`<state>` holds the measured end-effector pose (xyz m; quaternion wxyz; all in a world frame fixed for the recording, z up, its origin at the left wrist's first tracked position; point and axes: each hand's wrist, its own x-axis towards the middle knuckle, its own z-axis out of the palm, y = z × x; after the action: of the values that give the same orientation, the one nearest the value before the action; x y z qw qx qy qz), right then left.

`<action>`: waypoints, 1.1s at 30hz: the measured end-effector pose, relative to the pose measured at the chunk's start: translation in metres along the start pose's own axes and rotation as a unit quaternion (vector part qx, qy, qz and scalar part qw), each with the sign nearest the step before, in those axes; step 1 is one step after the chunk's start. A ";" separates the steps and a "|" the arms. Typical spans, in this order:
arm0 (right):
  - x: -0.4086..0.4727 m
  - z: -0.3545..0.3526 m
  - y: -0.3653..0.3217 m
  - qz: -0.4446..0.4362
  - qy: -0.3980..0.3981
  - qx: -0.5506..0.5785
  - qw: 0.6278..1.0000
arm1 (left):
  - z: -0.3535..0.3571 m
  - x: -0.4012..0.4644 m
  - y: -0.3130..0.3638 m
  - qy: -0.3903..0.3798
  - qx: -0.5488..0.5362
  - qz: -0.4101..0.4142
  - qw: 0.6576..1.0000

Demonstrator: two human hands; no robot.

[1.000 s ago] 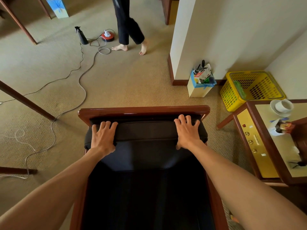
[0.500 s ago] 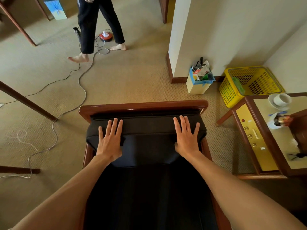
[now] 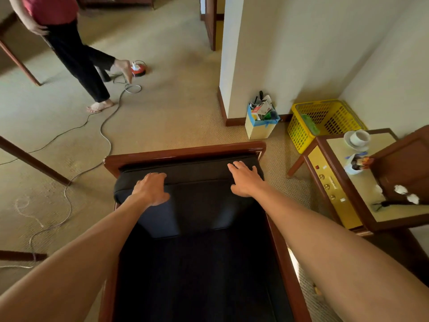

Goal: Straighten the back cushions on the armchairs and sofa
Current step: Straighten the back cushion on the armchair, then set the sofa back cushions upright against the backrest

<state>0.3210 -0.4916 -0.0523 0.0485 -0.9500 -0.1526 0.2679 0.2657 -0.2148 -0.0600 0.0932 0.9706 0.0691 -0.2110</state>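
Observation:
A dark back cushion [image 3: 199, 196] leans against the wooden backrest of the armchair [image 3: 185, 152] below me. Its left end sticks out past the frame. My left hand [image 3: 152, 189] curls over the cushion's top left part, fingers bent onto its upper edge. My right hand [image 3: 245, 180] lies flat on the top right part, fingers spread. The dark seat fills the lower middle of the view.
A side table [image 3: 362, 219] with a cup and small items stands to the right. A yellow basket [image 3: 325, 119] and a box of clutter [image 3: 261, 122] sit by the wall. Cables [image 3: 102, 133] trail over the carpet on the left, where a person [image 3: 76, 54] walks.
My left hand went from flat to curled over the cushion's top edge. The right hand slid up and right. The person in the background has walked left and nearer.

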 end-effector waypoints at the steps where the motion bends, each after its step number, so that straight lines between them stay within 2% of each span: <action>1: -0.009 -0.007 -0.002 0.000 0.008 0.011 1.000 | -0.010 -0.004 0.006 0.002 -0.009 0.006 1.000; 6: -0.061 -0.046 -0.008 0.003 0.072 0.068 0.995 | -0.066 -0.032 0.045 0.018 -0.022 0.045 0.999; 12: -0.161 -0.110 -0.003 0.046 0.156 0.084 0.983 | -0.143 -0.100 0.114 0.080 -0.054 0.165 0.982; 17: -0.274 -0.144 0.029 0.091 0.223 0.077 0.967 | -0.181 -0.164 0.207 0.112 -0.043 0.274 0.954; 20: -0.349 -0.147 0.065 0.148 0.251 0.077 0.954 | -0.187 -0.208 0.279 0.118 -0.015 0.344 0.931; 26: -0.526 -0.101 0.168 0.281 0.318 0.151 0.893 | -0.151 -0.323 0.447 0.091 0.031 0.488 0.868; 33: -0.758 0.032 0.280 0.454 0.322 0.220 0.801 | -0.027 -0.483 0.641 -0.008 0.079 0.634 0.769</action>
<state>-0.2362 -0.9962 0.2467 0.1753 -0.9058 0.3840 -0.0358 -0.0482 -0.8785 0.2657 0.1296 0.7958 -0.5800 -0.1163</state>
